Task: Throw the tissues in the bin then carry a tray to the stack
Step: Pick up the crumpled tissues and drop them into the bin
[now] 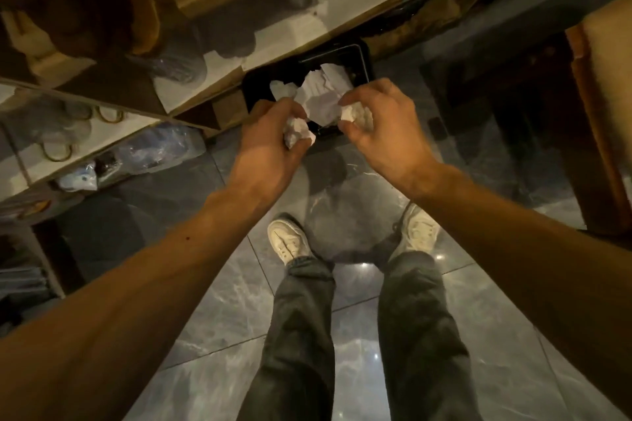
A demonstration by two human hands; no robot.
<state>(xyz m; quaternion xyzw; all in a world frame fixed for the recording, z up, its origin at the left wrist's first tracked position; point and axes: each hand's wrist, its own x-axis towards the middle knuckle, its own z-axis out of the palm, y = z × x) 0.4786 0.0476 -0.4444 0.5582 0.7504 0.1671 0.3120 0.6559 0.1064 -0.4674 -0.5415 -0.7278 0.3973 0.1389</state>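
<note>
While I am standing over the black bin, my left hand and right hand are each pinching a crumpled tissue. Soft and weightless, these wads are probably needing only fingertip pressure.

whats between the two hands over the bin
In the head view, white crumpled paper already in the black bin shows between the left hand and right hand.

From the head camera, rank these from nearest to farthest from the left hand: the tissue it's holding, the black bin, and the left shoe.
1. Crumpled tissue, held in the left hand.
2. Black bin, just beyond the fingertips, under the shelf.
3. Left shoe, down on the tiled floor, toward the person.
</note>
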